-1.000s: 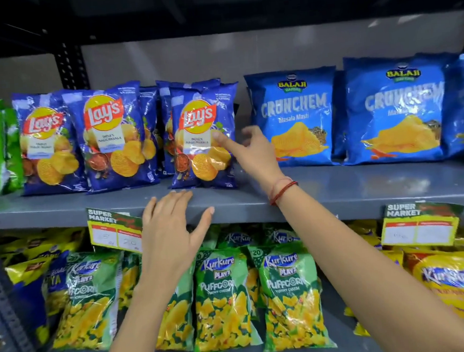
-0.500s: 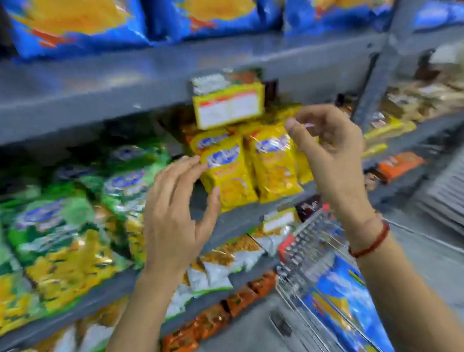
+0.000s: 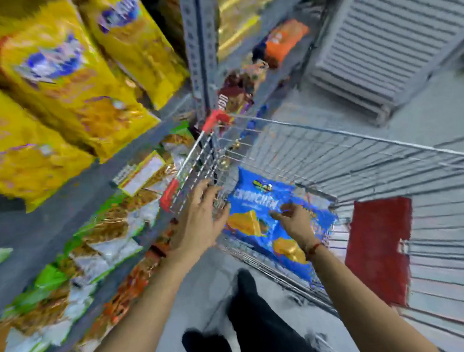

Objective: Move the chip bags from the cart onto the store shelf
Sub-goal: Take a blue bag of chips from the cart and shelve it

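A blue Crunchem chip bag (image 3: 257, 201) lies in the wire shopping cart (image 3: 361, 155), with more blue bags under it. My left hand (image 3: 201, 219) hovers at the cart's near-left corner, fingers spread, just left of the bag. My right hand (image 3: 294, 221) reaches down onto the bag's middle with fingers curled; the blur hides whether it grips. The store shelf (image 3: 70, 198) runs along the left, loaded with yellow bags (image 3: 62, 86).
A red flap (image 3: 379, 250) sits inside the cart at right. Red corner bumpers (image 3: 216, 120) mark the cart rim beside the shelf upright (image 3: 199, 54). Lower shelves hold green-white and orange packets (image 3: 100, 240). My dark-trousered legs (image 3: 249, 320) stand on grey floor.
The view has swung from the shelf down to the cart. Both hands dropped from in front of the shelf into the cart, over the blue bag.
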The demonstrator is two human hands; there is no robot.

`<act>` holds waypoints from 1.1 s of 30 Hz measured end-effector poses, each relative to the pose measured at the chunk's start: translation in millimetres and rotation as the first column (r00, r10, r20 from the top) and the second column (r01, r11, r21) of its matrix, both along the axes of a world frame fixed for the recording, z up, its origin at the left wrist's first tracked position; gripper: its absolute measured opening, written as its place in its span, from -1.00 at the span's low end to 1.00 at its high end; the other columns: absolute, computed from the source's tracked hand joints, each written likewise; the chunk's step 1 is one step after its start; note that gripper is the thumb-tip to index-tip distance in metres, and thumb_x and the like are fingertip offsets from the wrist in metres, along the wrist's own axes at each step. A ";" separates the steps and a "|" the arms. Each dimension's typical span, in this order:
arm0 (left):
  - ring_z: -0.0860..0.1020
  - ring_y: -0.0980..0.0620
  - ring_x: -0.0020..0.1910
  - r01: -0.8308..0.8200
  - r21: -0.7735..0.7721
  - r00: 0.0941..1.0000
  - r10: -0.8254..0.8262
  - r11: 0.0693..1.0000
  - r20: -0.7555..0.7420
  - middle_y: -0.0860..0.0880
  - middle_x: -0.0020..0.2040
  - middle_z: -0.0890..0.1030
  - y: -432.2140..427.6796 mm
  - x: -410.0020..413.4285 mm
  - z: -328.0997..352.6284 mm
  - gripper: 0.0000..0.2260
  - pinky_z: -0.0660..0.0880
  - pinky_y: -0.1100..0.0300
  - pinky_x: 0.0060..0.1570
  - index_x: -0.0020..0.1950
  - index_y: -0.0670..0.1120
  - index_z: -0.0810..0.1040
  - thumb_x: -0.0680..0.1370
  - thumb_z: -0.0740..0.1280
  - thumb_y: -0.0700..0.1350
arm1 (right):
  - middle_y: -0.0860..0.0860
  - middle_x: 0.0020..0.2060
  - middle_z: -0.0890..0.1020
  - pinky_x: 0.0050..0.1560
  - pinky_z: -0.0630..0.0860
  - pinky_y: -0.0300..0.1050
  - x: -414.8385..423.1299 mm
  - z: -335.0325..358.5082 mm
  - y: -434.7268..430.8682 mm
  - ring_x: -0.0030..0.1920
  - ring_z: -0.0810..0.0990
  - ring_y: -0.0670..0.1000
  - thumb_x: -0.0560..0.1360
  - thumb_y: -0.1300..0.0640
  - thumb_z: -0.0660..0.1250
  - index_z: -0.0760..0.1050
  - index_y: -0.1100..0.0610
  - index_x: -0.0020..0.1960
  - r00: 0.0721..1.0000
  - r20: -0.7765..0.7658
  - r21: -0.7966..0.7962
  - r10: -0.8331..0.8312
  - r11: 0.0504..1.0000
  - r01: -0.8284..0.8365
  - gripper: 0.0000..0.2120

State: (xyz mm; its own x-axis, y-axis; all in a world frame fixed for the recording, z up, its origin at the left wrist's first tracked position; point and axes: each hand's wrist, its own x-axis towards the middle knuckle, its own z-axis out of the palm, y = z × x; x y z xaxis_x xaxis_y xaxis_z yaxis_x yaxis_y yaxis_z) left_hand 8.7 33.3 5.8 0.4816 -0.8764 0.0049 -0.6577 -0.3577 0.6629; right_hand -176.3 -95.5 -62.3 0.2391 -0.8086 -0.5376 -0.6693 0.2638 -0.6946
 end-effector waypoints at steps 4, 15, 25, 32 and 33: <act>0.42 -0.21 0.26 0.112 0.428 0.972 -0.009 0.897 -0.233 -0.30 0.28 0.45 -53.9 4.4 -53.6 -0.58 0.25 0.15 0.16 0.28 -0.25 0.42 0.48 0.36 -0.11 | 0.09 -0.11 0.53 -0.20 0.36 -0.18 -4.7 -57.2 -3.4 -0.12 0.45 0.03 0.40 0.03 0.48 0.44 0.27 0.20 0.992 -0.014 0.260 -0.123 0.958 0.122 -0.51; 0.42 -0.18 0.29 0.020 0.681 0.788 0.408 0.732 -0.462 -0.21 0.39 0.38 -134.5 28.7 -174.6 -0.40 0.39 0.03 0.23 0.41 -0.19 0.23 0.47 0.37 -0.01 | 0.08 0.06 0.60 -0.04 0.63 0.04 6.7 -150.7 -12.1 0.11 0.60 0.17 0.34 0.03 0.54 0.42 0.13 0.18 0.909 0.113 0.482 -0.400 0.822 0.302 -0.50; 0.46 -0.17 0.27 0.139 0.739 0.597 0.540 0.659 -0.594 -0.12 0.34 0.47 -124.2 26.4 -195.6 -0.06 0.34 -0.11 0.32 0.37 -0.08 0.35 0.12 0.43 0.39 | 0.10 0.23 0.57 0.17 0.56 0.11 15.4 -160.4 -27.8 0.16 0.59 0.13 0.28 0.13 0.59 0.34 0.16 0.32 0.876 0.154 0.469 -0.457 0.814 0.342 -0.30; 0.62 0.15 -0.16 0.250 0.643 0.537 0.449 0.724 -0.714 0.06 0.05 0.62 -115.9 32.0 -150.0 -0.55 0.43 0.17 -0.17 -0.11 0.13 0.54 0.13 0.41 0.34 | 0.01 0.09 0.62 -0.09 0.64 -0.15 1.9 -114.9 -36.8 0.02 0.69 -0.05 0.33 0.21 0.55 0.40 0.09 0.26 0.875 0.296 0.447 -0.382 0.865 0.226 -0.43; 0.64 0.16 -0.17 0.258 0.622 0.533 0.429 0.739 -0.730 0.05 0.07 0.64 -113.4 33.9 -142.8 -0.55 0.47 0.17 -0.18 -0.07 0.12 0.55 0.16 0.42 0.32 | 0.07 0.17 0.60 0.03 0.63 -0.03 1.7 -104.1 -36.8 0.13 0.64 0.08 0.32 0.20 0.55 0.35 0.13 0.35 0.877 0.310 0.442 -0.367 0.873 0.209 -0.33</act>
